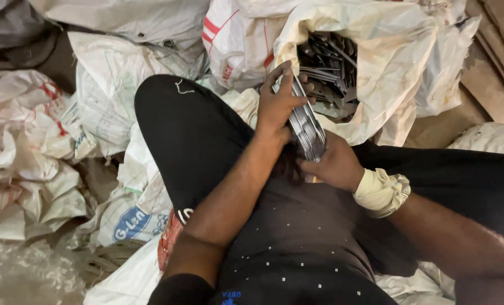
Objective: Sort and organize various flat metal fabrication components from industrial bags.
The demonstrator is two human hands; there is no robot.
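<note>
Both my hands grip one stack of thin grey metal strips [308, 127] above my lap. My left hand [277, 104] closes around the stack's upper end, fingers wrapped over the top. My right hand [334, 164] clasps the lower end from below; a cream cloth band [381, 192] is wound around that wrist. Just beyond the stack, an open white woven sack [376, 85] holds several more loose grey metal strips [328, 62]. My legs in black trousers [190, 130] lie under the hands.
Crumpled white woven sacks [111, 96] are heaped on the left and at the back. Another sack with a blue oval print [130, 223] lies by my left knee. Brown boards [500, 51] show at the right, and dusty grey floor [20, 277] at the lower left.
</note>
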